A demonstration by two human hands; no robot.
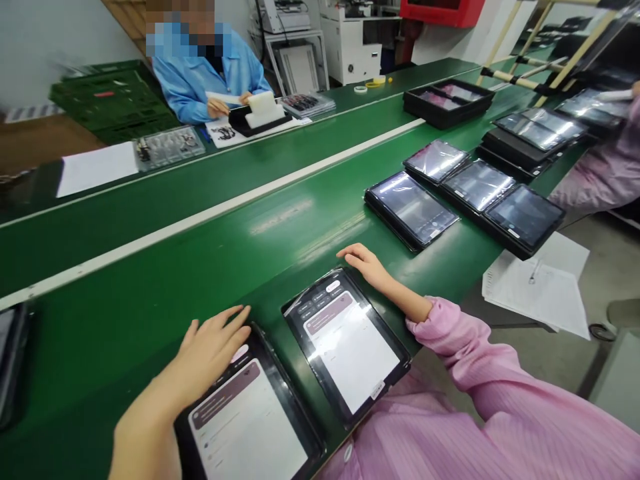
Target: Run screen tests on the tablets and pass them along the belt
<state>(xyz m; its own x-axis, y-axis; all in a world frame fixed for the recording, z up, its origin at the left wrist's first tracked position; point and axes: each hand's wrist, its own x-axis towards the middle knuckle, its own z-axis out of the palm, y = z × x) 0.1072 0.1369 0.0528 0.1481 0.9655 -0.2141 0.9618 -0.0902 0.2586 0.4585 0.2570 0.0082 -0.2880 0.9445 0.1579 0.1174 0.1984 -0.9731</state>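
Observation:
Two tablets with lit screens lie side by side on the green worktop in front of me. My left hand (217, 350) rests over the top edge of the left tablet (255, 427), fingers stretched and slightly apart, hiding its upper left corner. Just past the upper right corner of the right tablet (353, 347) is my right hand (367, 263), its fingers extended over the worktop and holding nothing. Both screens show a pale panel with a dark purple block near the top. A small white label sits on the right tablet's lower edge.
Several dark-screened tablets (415, 207) lie in stacks to the right, before a black tray (447, 103). Another device (13, 360) is at the left edge. Across the green belt (200, 247), a person in blue (175, 73) handles white pieces. A pink sleeve (600, 167) shows at far right.

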